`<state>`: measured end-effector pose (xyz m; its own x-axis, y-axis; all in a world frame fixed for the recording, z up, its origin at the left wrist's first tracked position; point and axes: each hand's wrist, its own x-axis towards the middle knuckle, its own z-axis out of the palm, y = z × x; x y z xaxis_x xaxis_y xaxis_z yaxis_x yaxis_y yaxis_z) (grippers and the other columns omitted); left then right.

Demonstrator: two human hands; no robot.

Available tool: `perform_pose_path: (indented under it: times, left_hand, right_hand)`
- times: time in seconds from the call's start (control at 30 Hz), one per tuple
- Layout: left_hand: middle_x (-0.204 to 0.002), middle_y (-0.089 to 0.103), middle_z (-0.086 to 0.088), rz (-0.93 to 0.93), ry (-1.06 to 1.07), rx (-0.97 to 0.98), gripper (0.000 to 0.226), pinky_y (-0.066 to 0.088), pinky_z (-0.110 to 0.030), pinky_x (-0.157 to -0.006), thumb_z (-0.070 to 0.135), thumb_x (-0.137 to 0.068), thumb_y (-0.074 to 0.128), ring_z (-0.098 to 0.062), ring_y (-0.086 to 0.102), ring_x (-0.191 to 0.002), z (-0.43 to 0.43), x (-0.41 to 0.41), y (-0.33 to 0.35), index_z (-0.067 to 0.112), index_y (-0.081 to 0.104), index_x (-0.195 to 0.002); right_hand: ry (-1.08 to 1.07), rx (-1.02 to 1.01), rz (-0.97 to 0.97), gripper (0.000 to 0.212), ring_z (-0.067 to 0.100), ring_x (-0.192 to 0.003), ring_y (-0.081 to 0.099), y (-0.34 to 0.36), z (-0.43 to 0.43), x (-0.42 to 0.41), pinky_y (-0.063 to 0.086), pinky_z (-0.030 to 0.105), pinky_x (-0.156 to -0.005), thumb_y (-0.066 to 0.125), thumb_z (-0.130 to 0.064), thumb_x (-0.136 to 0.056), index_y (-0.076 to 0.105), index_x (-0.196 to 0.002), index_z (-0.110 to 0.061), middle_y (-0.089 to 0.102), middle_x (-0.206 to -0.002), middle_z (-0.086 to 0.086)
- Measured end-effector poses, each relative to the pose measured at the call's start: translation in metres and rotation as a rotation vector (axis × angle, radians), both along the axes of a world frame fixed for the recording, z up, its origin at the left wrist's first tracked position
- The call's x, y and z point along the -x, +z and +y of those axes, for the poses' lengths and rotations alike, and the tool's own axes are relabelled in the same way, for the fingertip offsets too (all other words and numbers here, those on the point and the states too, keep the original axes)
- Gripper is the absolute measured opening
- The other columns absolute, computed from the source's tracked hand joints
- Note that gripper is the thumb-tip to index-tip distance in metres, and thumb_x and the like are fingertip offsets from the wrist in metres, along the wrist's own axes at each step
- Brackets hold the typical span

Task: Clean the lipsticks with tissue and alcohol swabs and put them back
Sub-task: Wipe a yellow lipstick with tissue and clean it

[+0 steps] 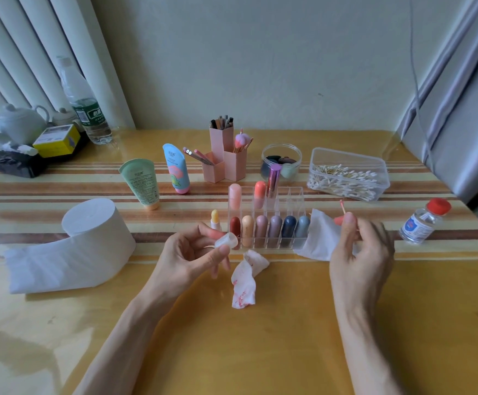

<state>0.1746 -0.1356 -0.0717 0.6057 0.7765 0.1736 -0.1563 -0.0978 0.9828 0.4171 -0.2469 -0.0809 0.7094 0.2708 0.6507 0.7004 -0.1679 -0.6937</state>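
The left hand (192,252) fingers (220,255) pinch a clear cap (226,240); right hand (360,252) fingers (347,225) clamp swab (343,207) and tissue (320,235).

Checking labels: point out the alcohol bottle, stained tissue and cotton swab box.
alcohol bottle (418,225): head view, on its label.
stained tissue (243,286): head view, on its red-smeared middle.
cotton swab box (322,158): head view, on its bare left wall.

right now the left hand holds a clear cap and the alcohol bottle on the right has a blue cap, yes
Not quite. The head view shows the alcohol bottle on the right has a red cap, not blue. The left hand does hold the clear cap.
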Motion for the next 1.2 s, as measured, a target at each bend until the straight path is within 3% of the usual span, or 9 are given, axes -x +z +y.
perform_pose_path:
  times: [0.1,0.2,0.27,0.33,0.6,0.87,1.03,1.1,1.2]
  left_hand:
    - [-0.078,0.072,-0.022,0.011,-0.019,-0.008,0.019,0.054,-0.034,-0.058,0.022,-0.091,0.074,-0.049,0.057,-0.066,0.000,0.000,0.001,0.009,0.068,-0.104]
    - [-0.084,0.071,-0.024,0.019,-0.009,-0.028,0.032,0.055,-0.034,-0.061,0.016,-0.096,0.071,-0.038,0.063,-0.070,0.001,0.001,0.001,0.013,0.071,-0.127]
    - [-0.089,0.069,-0.030,0.028,-0.001,-0.041,0.032,0.054,-0.034,-0.063,0.018,-0.096,0.069,-0.037,0.061,-0.072,0.003,0.003,-0.001,0.013,0.073,-0.127]
    - [-0.092,0.068,-0.030,0.018,-0.005,-0.056,0.027,0.054,-0.033,-0.063,0.020,-0.095,0.070,-0.040,0.061,-0.072,0.005,0.005,-0.002,0.010,0.076,-0.119]
    - [-0.101,0.076,-0.018,-0.040,0.019,-0.019,0.029,0.052,-0.028,-0.059,0.006,-0.092,0.066,-0.025,0.067,-0.075,0.007,0.012,0.004,-0.007,0.052,-0.113]
    - [-0.096,0.053,-0.006,-0.060,0.091,0.188,0.034,0.048,-0.025,-0.072,0.015,-0.103,0.056,-0.023,0.053,-0.092,0.016,0.020,-0.004,0.012,0.052,-0.136]
    - [-0.073,0.059,-0.010,0.274,0.347,-0.247,0.037,0.050,-0.028,-0.068,0.023,-0.094,0.075,-0.028,0.058,-0.070,0.024,0.004,-0.022,0.021,0.058,-0.127]
    - [-0.062,0.051,0.000,0.282,0.390,-0.292,0.034,0.039,-0.022,-0.054,0.026,-0.094,0.077,-0.017,0.045,-0.055,0.026,-0.004,-0.024,0.021,0.063,-0.125]
    - [-0.057,0.039,0.000,0.289,0.418,-0.312,0.030,0.024,-0.020,-0.051,0.033,-0.093,0.077,-0.009,0.031,-0.054,0.029,-0.014,-0.023,0.024,0.070,-0.121]
  right_hand:
    - [-0.037,0.149,0.059,0.026,0.027,-0.073,0.049,-0.012,0.001,-0.013,0.039,0.037,-0.065,0.070,-0.019,-0.100,0.073,-0.077,-0.007,0.060,-0.072,0.003]
    - [0.006,0.382,0.079,0.024,0.031,-0.059,0.056,-0.022,0.002,-0.015,0.043,0.032,-0.055,0.076,-0.022,-0.094,0.077,-0.073,-0.010,0.069,-0.065,0.008]
    - [0.013,0.460,0.098,0.007,0.034,-0.068,0.065,-0.025,0.003,-0.014,0.052,0.034,-0.062,0.079,-0.019,-0.091,0.082,-0.086,-0.013,0.076,-0.075,0.008]
    - [-0.003,0.490,0.101,0.010,0.036,-0.081,0.067,-0.026,0.004,-0.013,0.055,0.040,-0.074,0.082,-0.018,-0.088,0.082,-0.097,-0.013,0.078,-0.084,0.010]
    - [-0.023,0.396,0.104,0.010,0.036,-0.084,0.064,-0.020,0.003,-0.010,0.052,0.042,-0.073,0.075,-0.018,-0.092,0.078,-0.099,-0.010,0.075,-0.090,0.012]
    - [-0.017,0.266,0.095,0.007,0.033,-0.081,0.061,-0.012,0.003,-0.004,0.047,0.040,-0.073,0.069,-0.014,-0.095,0.075,-0.097,-0.010,0.070,-0.084,0.009]
    - [0.012,0.199,0.054,0.006,0.034,-0.082,0.061,-0.010,0.003,0.005,0.049,0.044,-0.075,0.068,-0.011,-0.096,0.073,-0.098,-0.008,0.071,-0.087,0.010]
    - [0.020,0.177,0.026,0.006,0.031,-0.081,0.058,-0.009,0.003,0.009,0.047,0.042,-0.074,0.067,-0.010,-0.097,0.072,-0.099,-0.008,0.070,-0.087,0.010]
    - [0.037,0.153,0.004,0.008,0.026,-0.080,0.054,-0.008,0.004,0.012,0.043,0.037,-0.074,0.065,-0.009,-0.098,0.072,-0.100,-0.007,0.069,-0.087,0.009]
